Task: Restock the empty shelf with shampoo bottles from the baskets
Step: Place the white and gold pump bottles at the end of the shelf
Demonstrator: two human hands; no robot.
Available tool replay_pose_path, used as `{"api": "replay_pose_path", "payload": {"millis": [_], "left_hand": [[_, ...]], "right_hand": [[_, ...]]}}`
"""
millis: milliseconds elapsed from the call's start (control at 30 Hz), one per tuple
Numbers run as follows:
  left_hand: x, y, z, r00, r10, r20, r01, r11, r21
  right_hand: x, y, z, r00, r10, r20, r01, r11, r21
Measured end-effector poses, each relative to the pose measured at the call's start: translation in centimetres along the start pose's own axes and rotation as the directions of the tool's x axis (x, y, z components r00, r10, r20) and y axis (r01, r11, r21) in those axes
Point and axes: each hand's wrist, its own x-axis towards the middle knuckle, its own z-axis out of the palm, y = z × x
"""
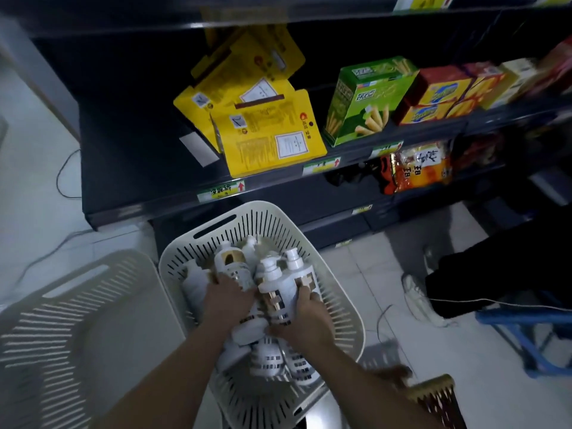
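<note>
A white slotted basket [337,292] stands on the floor before the shelving, filled with several white shampoo bottles with gold labels. My left hand [227,300] reaches into it and grips one bottle [235,267] by its body. My right hand [305,317] is wrapped around two upright pump bottles [278,292] standing side by side. More bottles [267,356] lie under my wrists. The dark shelf [130,144] in front has a bare left part.
A second pale basket [77,320] stands at the left. Yellow packets [263,131], a green snack box [362,103] and red boxes [439,94] fill the shelf's right side. A person's dark trousers and white shoe [418,298] are at the right, beside a blue stool [523,332].
</note>
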Motion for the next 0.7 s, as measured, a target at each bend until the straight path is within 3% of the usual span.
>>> {"api": "replay_pose_path", "payload": {"millis": [167,267,333,400,467,567,700], "left_hand": [[0.8,0.5,0.7,0.994,-0.102,0.034,0.102,0.995,-0.018],[0.7,-0.4,0.3,0.988,-0.102,0.117,0.128,0.961,-0.245],[0.0,-1.0,-0.3,0.967,-0.119,0.227,0.216,0.857,-0.469],[-1.1,-1.3,-1.4,0.895,-0.110,0.432,0.381,0.692,-0.613],[-2.1,-1.7,-2.1,0.840,-0.043,0.541,0.462,0.578,-0.672],[-4.4,-2.0,-3.1,0.788,0.119,0.605,0.486,0.484,-0.728],[-7.4,-2.2,-3.7,0.770,0.316,0.555,0.405,0.432,-0.806]], "right_hand": [[0.4,0.4,0.3,1.000,-0.009,-0.029,0.011,0.999,0.041],[0.3,0.7,-0.4,1.000,0.007,0.006,-0.008,0.981,0.195],[0.5,1.2,-1.2,0.998,0.024,0.051,-0.041,0.929,0.367],[0.6,1.6,-2.4,0.988,0.030,0.150,-0.107,0.839,0.533],[0.5,1.6,-3.7,0.970,0.014,0.244,-0.170,0.753,0.635],[0.1,1.6,-4.8,0.960,-0.011,0.281,-0.203,0.663,0.720],[-0.9,1.2,-6.2,0.959,-0.054,0.280,-0.185,0.630,0.754]]}}
